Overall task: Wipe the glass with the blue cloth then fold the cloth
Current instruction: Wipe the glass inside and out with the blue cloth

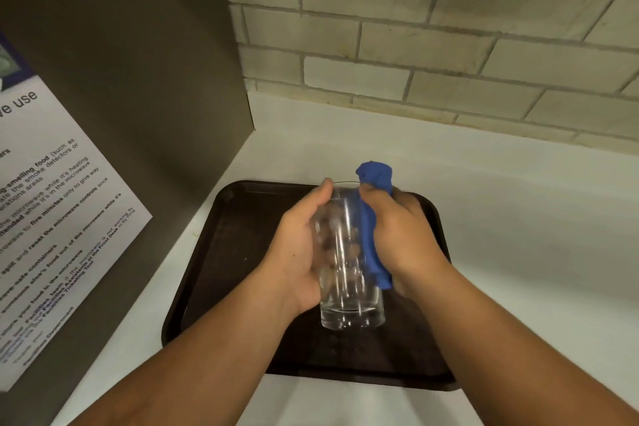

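A tall clear glass (349, 290) is held upright above the dark tray (221, 242). My left hand (297, 249) wraps around the glass's left side, thumb near the rim. My right hand (401, 232) is shut on the blue cloth (375, 180) and presses it against the right side of the glass. The cloth is bunched; one end sticks up above my fingers near the rim, the other hangs down below my palm.
The tray lies on a white counter (518, 235). A dark grey panel (138, 79) with a printed microwave notice (52, 218) stands close on the left. A pale brick wall (449, 45) runs along the back.
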Demonstrator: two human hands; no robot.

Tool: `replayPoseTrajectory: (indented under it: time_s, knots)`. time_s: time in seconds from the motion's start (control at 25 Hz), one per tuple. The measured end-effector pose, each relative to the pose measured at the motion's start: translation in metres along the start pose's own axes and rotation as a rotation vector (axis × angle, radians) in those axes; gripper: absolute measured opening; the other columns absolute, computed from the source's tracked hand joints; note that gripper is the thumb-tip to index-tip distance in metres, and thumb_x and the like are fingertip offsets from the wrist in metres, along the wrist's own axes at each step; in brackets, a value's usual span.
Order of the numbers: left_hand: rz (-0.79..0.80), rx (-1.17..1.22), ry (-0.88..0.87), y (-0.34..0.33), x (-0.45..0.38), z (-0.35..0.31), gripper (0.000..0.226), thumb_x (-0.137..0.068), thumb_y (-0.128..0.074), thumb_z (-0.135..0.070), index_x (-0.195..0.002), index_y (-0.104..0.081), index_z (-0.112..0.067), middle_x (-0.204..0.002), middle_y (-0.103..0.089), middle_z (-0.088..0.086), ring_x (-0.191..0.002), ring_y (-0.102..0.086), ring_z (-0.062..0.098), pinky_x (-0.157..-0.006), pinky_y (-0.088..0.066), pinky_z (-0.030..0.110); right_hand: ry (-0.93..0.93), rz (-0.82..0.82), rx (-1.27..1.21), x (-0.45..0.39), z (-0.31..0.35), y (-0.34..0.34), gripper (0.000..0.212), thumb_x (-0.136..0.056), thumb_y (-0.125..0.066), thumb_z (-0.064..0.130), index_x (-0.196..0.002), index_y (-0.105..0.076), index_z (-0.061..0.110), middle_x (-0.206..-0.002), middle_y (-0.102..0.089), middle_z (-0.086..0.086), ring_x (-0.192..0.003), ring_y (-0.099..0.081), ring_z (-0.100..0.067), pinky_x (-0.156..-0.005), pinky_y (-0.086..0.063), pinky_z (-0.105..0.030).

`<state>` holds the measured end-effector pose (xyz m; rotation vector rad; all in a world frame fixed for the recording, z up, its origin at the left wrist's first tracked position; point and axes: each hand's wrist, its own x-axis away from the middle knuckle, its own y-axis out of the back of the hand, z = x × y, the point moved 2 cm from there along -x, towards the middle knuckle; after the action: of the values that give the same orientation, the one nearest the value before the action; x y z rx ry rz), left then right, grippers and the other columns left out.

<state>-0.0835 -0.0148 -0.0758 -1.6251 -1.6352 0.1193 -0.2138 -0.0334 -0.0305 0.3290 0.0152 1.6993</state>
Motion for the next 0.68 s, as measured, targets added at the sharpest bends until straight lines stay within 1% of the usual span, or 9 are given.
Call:
replayPoseTrajectory:
  time_s: [0.04,0.12,0.2,0.24,0.32,0.4,0.48,0.56,0.68]
  knots:
    - [-0.033,0.004,0.001,0.002,-0.001,-0.004,0.083,-0.066,-0.082,-0.064,-0.122,-0.075,-0.004,-0.124,-0.076,0.025,-0.104,-0.071,0.037,-0.103,-0.055,0.052,-0.046,0.061,-0.021,0.006,-0.004,0.001,0.026,-0.097,-0.048,0.039,-0.09,-0.067,0.023,-0.076,-0.077,-0.004,-0.077,-0.075,-0.016,-0.075,-0.055,-0.042]
    - [-0.097,0.01,-0.015,0.007,-0.005,-0.013,0.074,-0.072,-0.079,-0.065,-0.108,-0.078,0.0,-0.097,-0.079,0.019,-0.085,-0.075,0.033,-0.084,-0.062,0.045,0.009,0.198,0.08,0.027,-0.016,-0.006,0.033,-0.091,-0.048,0.042,-0.109,-0.068,0.024,-0.097,-0.079,0.0,-0.092,-0.074,-0.012,-0.085,-0.056,-0.042]
    - [-0.121,0.011,-0.029,0.008,-0.007,-0.018,0.062,-0.074,-0.077,-0.063,-0.092,-0.082,-0.004,-0.08,-0.08,0.013,-0.071,-0.079,0.029,-0.065,-0.065,0.038,0.134,0.266,0.331,0.038,-0.021,-0.018,0.063,-0.086,-0.046,0.048,-0.142,-0.045,0.019,-0.136,-0.063,-0.002,-0.123,-0.06,-0.017,-0.103,-0.05,-0.042]
    - [-0.104,0.0,-0.023,0.007,-0.006,-0.017,0.06,-0.075,-0.076,-0.063,-0.091,-0.085,-0.006,-0.082,-0.082,0.012,-0.073,-0.08,0.028,-0.063,-0.065,0.037,0.211,0.221,0.402,0.033,-0.017,-0.022,0.071,-0.088,-0.047,0.048,-0.149,-0.033,0.015,-0.145,-0.053,-0.004,-0.13,-0.054,-0.018,-0.106,-0.048,-0.04]
    - [-0.046,-0.028,-0.002,0.0,-0.003,-0.016,0.06,-0.078,-0.074,-0.063,-0.102,-0.085,-0.009,-0.094,-0.084,0.014,-0.086,-0.081,0.029,-0.073,-0.066,0.04,0.258,0.086,0.339,0.011,0.0,-0.023,0.056,-0.093,-0.049,0.043,-0.14,-0.042,0.013,-0.131,-0.06,-0.007,-0.117,-0.061,-0.021,-0.094,-0.053,-0.037]
    - [-0.028,-0.04,0.001,-0.006,0.003,-0.018,0.069,-0.08,-0.072,-0.065,-0.117,-0.08,-0.007,-0.111,-0.081,0.02,-0.101,-0.076,0.034,-0.093,-0.062,0.051,0.128,0.036,0.124,-0.005,0.013,-0.011,0.031,-0.096,-0.05,0.043,-0.11,-0.06,0.017,-0.091,-0.072,-0.004,-0.088,-0.069,-0.022,-0.075,-0.053,-0.036]
    - [-0.061,-0.033,-0.009,-0.006,0.005,-0.023,0.082,-0.08,-0.071,-0.068,-0.129,-0.072,-0.003,-0.123,-0.072,0.023,-0.11,-0.066,0.039,-0.11,-0.047,0.057,-0.038,0.054,-0.029,-0.009,0.008,-0.004,0.031,-0.095,-0.051,0.046,-0.092,-0.066,0.019,-0.065,-0.073,0.001,-0.069,-0.072,-0.017,-0.068,-0.052,-0.037]
    - [-0.121,-0.034,-0.026,-0.002,0.004,-0.029,0.087,-0.082,-0.067,-0.07,-0.134,-0.066,0.0,-0.124,-0.064,0.023,-0.112,-0.062,0.04,-0.111,-0.045,0.053,0.005,0.175,0.003,0.007,-0.007,-0.008,0.032,-0.087,-0.052,0.05,-0.095,-0.069,0.025,-0.075,-0.078,0.006,-0.074,-0.074,-0.009,-0.073,-0.054,-0.037]
    - [-0.192,-0.137,-0.029,-0.001,0.005,-0.028,0.087,-0.083,-0.062,-0.076,-0.129,-0.072,-0.003,-0.135,-0.067,0.031,-0.125,-0.065,0.048,-0.112,-0.048,0.053,0.091,0.21,0.039,0.016,-0.025,-0.014,0.038,-0.084,-0.048,0.052,-0.111,-0.063,0.03,-0.1,-0.075,-0.001,-0.095,-0.072,-0.02,-0.088,-0.056,-0.048]
